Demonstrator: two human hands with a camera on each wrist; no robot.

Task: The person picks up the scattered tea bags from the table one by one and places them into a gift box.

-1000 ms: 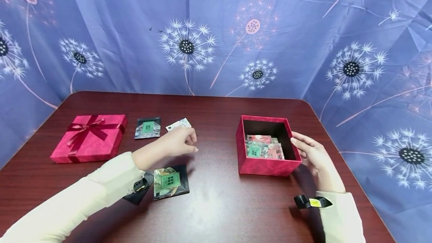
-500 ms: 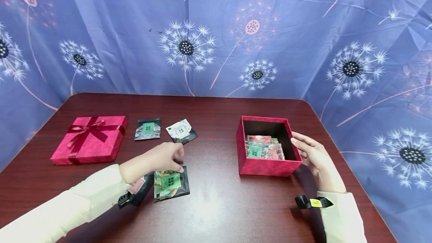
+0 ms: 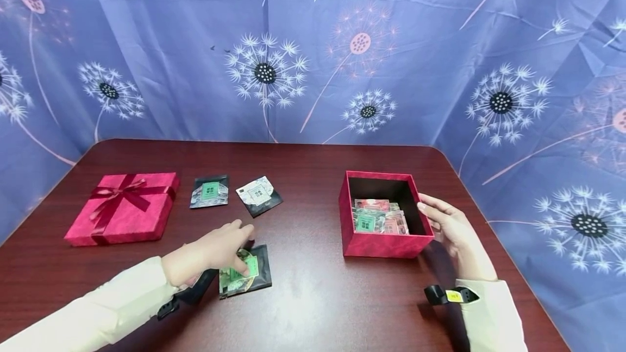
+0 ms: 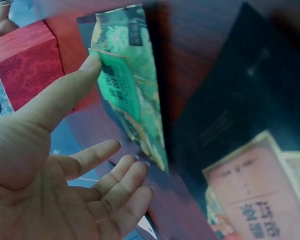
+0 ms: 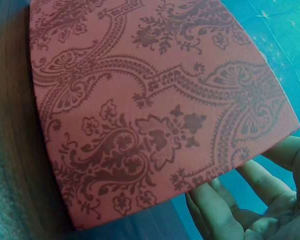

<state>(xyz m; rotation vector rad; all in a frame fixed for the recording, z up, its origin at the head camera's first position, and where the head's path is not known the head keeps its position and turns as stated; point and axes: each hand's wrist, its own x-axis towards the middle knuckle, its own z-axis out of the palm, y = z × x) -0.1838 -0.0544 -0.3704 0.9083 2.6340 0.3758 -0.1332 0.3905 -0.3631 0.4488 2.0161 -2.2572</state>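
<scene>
My left hand (image 3: 215,251) reaches over a flat packet with a green label (image 3: 259,273); its thumb tip is at the label and its other fingers are spread, as the left wrist view shows. Beneath this wrist lies a black packet with a pink label (image 4: 250,190), partly hidden in the head view. My right hand (image 3: 452,230) rests against the right side of an uncovered red box (image 3: 381,246), fingertips at the rim. Several small packets (image 3: 379,221) lie inside the box. Its patterned outer wall (image 5: 155,115) fills most of the right wrist view.
A red lid with a ribbon bow (image 3: 127,205) lies at the left of the dark wooden table (image 3: 313,178). Farther back are a green-labelled packet (image 3: 209,192) and a white-and-black packet (image 3: 259,195). A blue dandelion-print cloth (image 3: 303,26) hangs behind.
My left hand has come back from near the white-and-black packet, moving toward me and left to the green-labelled packet. My right hand stays at the box, and the view has shifted slightly.
</scene>
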